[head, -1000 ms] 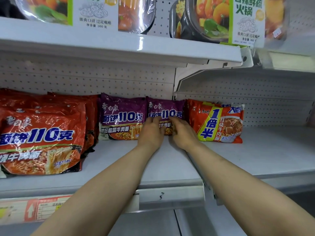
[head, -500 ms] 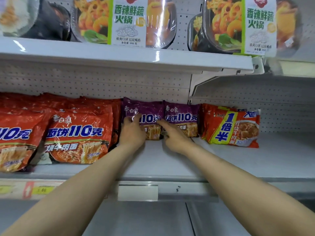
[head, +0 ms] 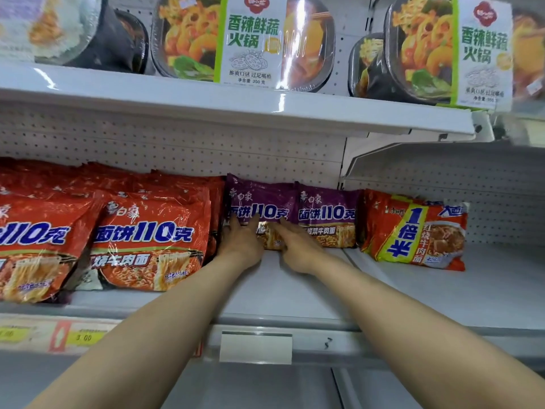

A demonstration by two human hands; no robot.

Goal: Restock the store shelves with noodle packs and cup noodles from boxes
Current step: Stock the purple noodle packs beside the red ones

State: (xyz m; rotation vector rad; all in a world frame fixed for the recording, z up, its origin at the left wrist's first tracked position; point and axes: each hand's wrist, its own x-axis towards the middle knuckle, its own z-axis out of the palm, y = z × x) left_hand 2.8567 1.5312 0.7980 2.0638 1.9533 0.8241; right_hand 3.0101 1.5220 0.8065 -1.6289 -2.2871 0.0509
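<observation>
Two purple noodle packs stand upright at the back of the middle shelf (head: 295, 299). My left hand (head: 241, 243) presses with straight fingers on the lower front of the left purple pack (head: 259, 202). My right hand (head: 298, 249) touches the same pack's lower right part with stretched fingers. The right purple pack (head: 327, 214) stands untouched beside it. Neither hand holds anything.
Red noodle packs (head: 147, 231) fill the shelf to the left, in rows. A red and yellow pack (head: 413, 231) stands to the right on the neighbouring shelf (head: 486, 290). Hotpot boxes (head: 244, 39) line the upper shelf. Price tags (head: 82, 338) sit on the shelf's front rail.
Both hands have shifted from the right purple pack to the left one. The view has moved closer and slightly left.
</observation>
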